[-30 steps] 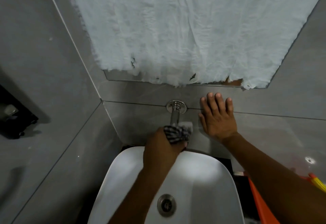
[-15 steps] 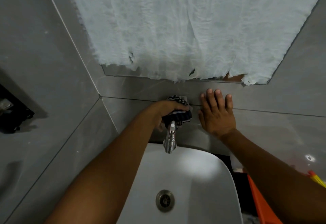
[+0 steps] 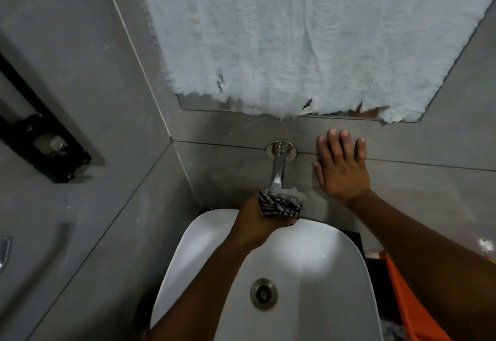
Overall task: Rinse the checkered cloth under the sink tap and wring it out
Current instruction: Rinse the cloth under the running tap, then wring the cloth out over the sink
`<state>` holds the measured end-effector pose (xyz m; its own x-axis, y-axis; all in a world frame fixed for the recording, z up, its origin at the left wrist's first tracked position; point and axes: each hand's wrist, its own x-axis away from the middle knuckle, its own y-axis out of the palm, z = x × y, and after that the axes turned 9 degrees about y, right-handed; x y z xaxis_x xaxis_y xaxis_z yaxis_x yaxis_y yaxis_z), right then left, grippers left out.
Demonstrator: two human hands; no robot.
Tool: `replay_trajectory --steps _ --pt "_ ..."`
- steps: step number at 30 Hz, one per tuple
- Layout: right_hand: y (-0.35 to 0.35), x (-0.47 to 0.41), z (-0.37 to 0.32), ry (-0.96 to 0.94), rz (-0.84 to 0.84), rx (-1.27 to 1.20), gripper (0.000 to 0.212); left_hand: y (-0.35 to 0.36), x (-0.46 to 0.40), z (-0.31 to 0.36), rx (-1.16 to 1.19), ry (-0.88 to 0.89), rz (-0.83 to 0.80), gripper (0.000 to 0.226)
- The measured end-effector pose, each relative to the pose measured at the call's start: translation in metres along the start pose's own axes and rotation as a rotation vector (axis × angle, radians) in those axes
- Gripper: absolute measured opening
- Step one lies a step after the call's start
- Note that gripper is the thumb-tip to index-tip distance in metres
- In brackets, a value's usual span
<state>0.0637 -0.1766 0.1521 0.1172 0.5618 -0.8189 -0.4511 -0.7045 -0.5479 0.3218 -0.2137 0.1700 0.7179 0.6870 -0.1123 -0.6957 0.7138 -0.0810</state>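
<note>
1. Checkered cloth: bunched into a tight wad at the spout end of the tap, just above the back rim of the sink, well short of the drain.
2. Left hand: closed in a fist around the lower part of the wad, dark-and-white folds sticking up out of the grip toward the tap.
3. Right hand: open, palm flat on the grey wall tile just right of the tap, fingers spread, holding nothing.
4. No stream of water clear enough to confirm; cannot tell whether the tap is running.
5. Likely handling: soft, limp, thin fabric, light when dry and noticeably heavier once soaked; no stiffness, so droops and unfolds as soon as the grip loosens. Not fragile, tolerant of hard squeezing and twisting.
6. Likely slip risk: low, woven surface grips skin well even wet; main risk a loose corner dropping into the sink or dragging over the drain.
7. Best hold for rinsing, by judgement: loosened fist directly under the tap, with folds opened so water reaches the inner layers.
8. Best hold for wringing, by judgement: both hands, one at each end of the wad rolled into a rope, twisted in opposite directions over the sink below the tap; needs the right hand off the wall first.
</note>
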Motion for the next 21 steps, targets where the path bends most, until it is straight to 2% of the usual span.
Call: replay_trajectory --steps 3,6,9,11,13,15,16,17,19,21 --pt "-0.003 0.001 -0.002 0.021 -0.048 0.007 0.075 -0.005 0.000 0.000 -0.076 0.026 -0.082 0.050" --pt "-0.013 0.001 -0.011 0.078 -0.136 -0.015 0.073 -0.006 0.000 0.002 -0.144 0.017 -0.093 0.051" --pt "-0.039 0.002 -0.035 0.225 -0.300 -0.113 0.072 -0.006 0.011 -0.006 -0.194 -0.100 -0.055 0.048" --pt "-0.060 0.014 -0.059 0.380 -0.455 -0.298 0.062 -0.002 0.027 -0.021 -0.354 -0.202 -0.073 0.048" --pt "-0.080 0.038 -0.082 0.675 -0.710 -0.723 0.059 0.006 0.046 -0.035 -0.467 -0.256 -0.089 0.052" --pt "-0.104 0.060 -0.097 1.074 -1.009 -1.107 0.059 0.016 0.054 -0.040 -0.346 -0.298 -0.041 0.050" --pt "-0.113 0.071 -0.098 1.190 -1.148 -1.225 0.056 0.019 0.056 -0.040 -0.228 -0.303 -0.010 0.049" --pt "-0.120 0.083 -0.094 1.215 -1.231 -1.312 0.053 0.024 0.054 -0.038 -0.110 -0.292 0.004 0.044" --pt "-0.133 0.101 -0.081 1.184 -1.223 -1.411 0.056 0.033 0.046 -0.029 0.110 -0.316 0.025 0.027" --pt "-0.143 0.112 -0.061 1.246 -1.109 -1.445 0.059 0.043 0.038 -0.023 0.410 -0.435 0.045 0.011"
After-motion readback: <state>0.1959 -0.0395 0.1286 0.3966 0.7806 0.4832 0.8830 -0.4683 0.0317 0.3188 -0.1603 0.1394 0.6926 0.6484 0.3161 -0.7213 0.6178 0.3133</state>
